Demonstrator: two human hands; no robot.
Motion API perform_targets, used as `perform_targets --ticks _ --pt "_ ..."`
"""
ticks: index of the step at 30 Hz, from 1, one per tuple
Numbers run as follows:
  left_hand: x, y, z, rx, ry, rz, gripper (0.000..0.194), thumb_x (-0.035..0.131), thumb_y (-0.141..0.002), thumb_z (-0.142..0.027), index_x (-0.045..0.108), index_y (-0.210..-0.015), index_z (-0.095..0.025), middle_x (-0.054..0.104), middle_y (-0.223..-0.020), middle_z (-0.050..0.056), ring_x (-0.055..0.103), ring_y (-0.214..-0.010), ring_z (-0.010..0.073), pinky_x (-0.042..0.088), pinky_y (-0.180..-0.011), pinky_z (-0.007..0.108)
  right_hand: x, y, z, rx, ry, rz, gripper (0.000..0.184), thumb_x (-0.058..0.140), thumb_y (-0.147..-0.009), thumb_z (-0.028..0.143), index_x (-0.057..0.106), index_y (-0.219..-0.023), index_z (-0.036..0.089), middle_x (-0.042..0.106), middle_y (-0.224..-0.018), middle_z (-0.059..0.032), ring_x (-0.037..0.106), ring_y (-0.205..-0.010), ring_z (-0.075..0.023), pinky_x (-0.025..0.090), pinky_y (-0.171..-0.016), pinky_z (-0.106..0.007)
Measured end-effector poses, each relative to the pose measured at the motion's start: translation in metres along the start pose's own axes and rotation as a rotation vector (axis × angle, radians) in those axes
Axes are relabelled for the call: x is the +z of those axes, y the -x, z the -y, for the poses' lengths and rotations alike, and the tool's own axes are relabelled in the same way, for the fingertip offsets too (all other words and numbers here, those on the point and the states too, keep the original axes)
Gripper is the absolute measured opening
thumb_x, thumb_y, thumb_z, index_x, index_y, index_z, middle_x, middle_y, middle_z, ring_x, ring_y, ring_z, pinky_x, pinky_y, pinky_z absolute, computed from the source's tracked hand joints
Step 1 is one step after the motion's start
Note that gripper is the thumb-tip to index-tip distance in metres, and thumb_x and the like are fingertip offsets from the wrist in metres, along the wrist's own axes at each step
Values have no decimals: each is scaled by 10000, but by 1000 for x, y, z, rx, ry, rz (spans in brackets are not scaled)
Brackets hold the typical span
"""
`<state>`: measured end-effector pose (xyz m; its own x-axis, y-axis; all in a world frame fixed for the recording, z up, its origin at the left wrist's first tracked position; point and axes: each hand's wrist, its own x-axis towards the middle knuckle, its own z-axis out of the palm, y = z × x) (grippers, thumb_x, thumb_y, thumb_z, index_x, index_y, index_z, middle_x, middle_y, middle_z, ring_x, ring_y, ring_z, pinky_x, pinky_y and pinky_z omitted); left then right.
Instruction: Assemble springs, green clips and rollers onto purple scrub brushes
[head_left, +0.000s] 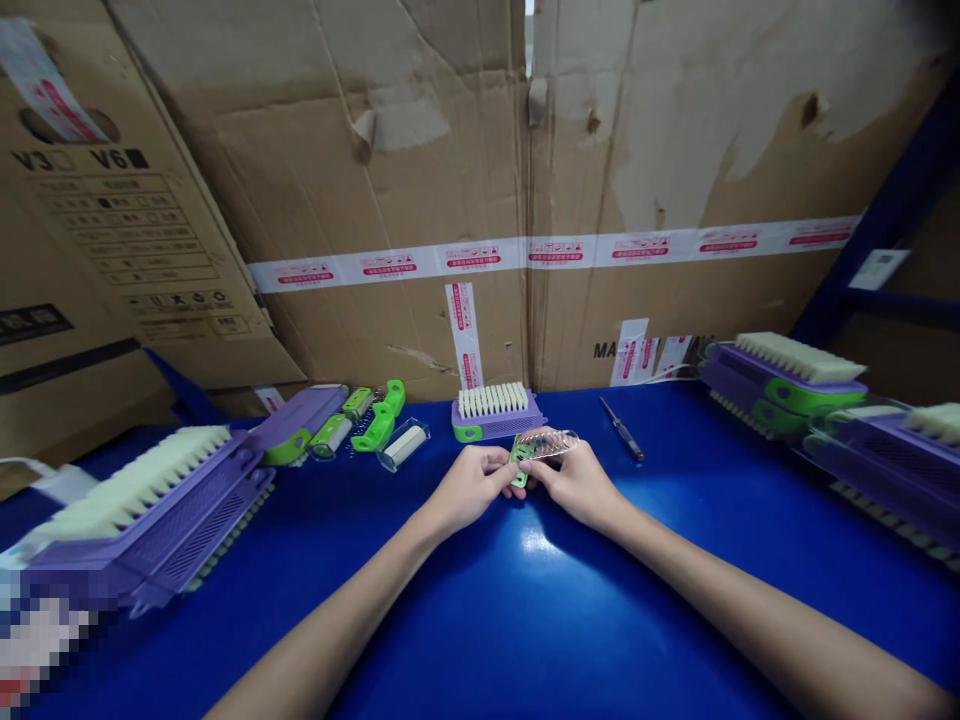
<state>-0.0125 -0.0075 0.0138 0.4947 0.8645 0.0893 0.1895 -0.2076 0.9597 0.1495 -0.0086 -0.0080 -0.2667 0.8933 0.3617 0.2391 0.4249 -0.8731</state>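
Plate (520, 470) of green plastic, with a clear strip (556, 442) at its right, is held just in front of the brush (493, 404), probably so both hands can steady something small. The left hand (471, 486) clamps its left edge between thumb and fingers; the right hand (583, 484) is closed on it too, thumb on top. Green clips (373, 430) lie left of the brush and a screwdriver (628, 436) right of it, apparently for easy reach. Forearms (360, 602) converge toward the brush, palms turned inward; whether the hands touch the table (540, 620) cannot be told.
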Motion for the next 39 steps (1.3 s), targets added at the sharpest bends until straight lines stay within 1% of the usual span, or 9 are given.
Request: perform_targets --ticks 2,5,8,15,21,27,32,35,39 --pt "0 0 1 -2 -15 3 247 564 -785 -350 598 -705 -119 660 -673 60 610 -633 144 460 -639 262 1 0 -2 14 -17 -33 58 569 -778 223 608 -809 194 673 -702 -10 638 -616 -154 511 -599 -273" --pt "0 0 3 -3 -48 10 223 544 -796 -320 599 -717 -119 667 -684 68 608 -645 148 459 -652 269 1 0 -4 69 -67 -75 139 605 -741 224 596 -877 200 656 -665 11 622 -554 -146 499 -551 -264" --pt "-1 1 3 -1 -82 30 201 524 -806 -293 597 -733 -121 675 -691 73 608 -663 153 457 -667 274 0 -1 -5 112 -124 -66 179 637 -709 238 588 -877 199 648 -657 16 620 -547 -146 496 -534 -259" --pt "-2 2 0 -18 -83 71 185 523 -802 -277 602 -761 -115 674 -702 73 618 -670 154 452 -673 269 -2 -1 -8 111 -139 -59 180 649 -699 236 591 -865 195 647 -648 16 618 -548 -143 493 -542 -259" --pt "-2 2 1 -13 -51 79 222 545 -798 -320 614 -773 -110 676 -714 73 620 -691 165 450 -680 277 -3 -1 -5 79 -98 -29 178 639 -714 222 582 -881 197 645 -662 20 619 -566 -140 488 -549 -252" --pt "0 1 4 -4 44 15 245 572 -799 -338 651 -809 -107 692 -790 80 608 -730 159 456 -737 287 -7 -1 5 18 -68 49 229 590 -758 214 590 -985 181 670 -697 -5 643 -627 -157 506 -639 -284" --pt "0 -1 6 -3 100 -73 223 616 -768 -301 659 -870 -108 699 -793 73 620 -716 159 472 -734 293 -6 -3 -2 54 -120 35 254 582 -770 229 581 -1016 169 676 -723 -22 661 -647 -168 524 -651 -302" --pt "-2 -2 6 -15 136 -111 287 643 -747 -295 639 -960 -103 701 -785 74 634 -681 164 485 -700 299 -6 -3 -5 51 -85 27 274 575 -775 222 578 -1041 161 674 -738 -32 655 -653 -165 521 -647 -302" --pt "-3 -2 6 -32 150 -107 412 643 -754 -295 575 -1102 -85 701 -744 79 650 -669 173 487 -687 298 -6 -1 -5 22 -58 25 321 575 -773 199 562 -1091 159 668 -777 -34 644 -668 -154 510 -645 -288"
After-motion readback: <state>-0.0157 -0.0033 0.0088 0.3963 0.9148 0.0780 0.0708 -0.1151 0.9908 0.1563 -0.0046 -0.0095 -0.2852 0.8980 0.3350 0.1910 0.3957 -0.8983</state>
